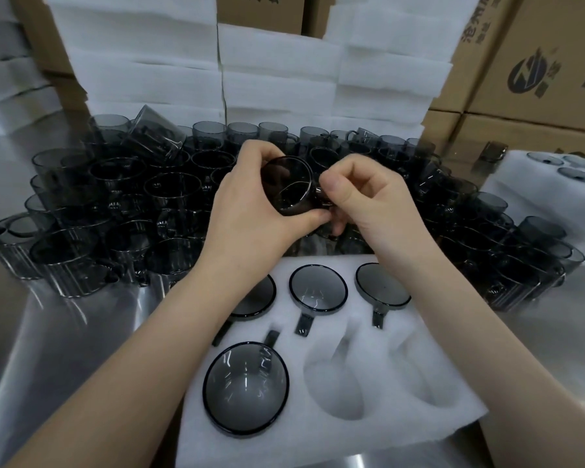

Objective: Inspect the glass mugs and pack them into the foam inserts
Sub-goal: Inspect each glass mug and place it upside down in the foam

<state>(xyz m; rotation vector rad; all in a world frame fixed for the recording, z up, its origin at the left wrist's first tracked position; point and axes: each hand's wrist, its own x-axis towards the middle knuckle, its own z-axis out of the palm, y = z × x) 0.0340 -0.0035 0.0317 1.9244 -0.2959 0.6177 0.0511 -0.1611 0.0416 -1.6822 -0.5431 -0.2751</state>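
Observation:
I hold a smoky grey glass mug (289,187) on its side above the crowd of loose mugs. My left hand (250,204) curls round its body from the left. My right hand (362,194) pinches its handle on the right. Below lies a white foam insert (345,430) with round pockets. Three mugs sit in its far row: one partly under my left forearm (257,295), a middle one (318,288) and a right one (380,285). A fourth mug (245,388) fills the near left pocket. Two near pockets (338,383) show bare foam.
Several loose grey mugs (122,211) crowd the steel table (48,366) from left to right behind the insert. White foam sheets (277,72) are stacked behind them. Cardboard boxes (534,62) stand at the back right, and another filled foam insert (554,184) lies at the right.

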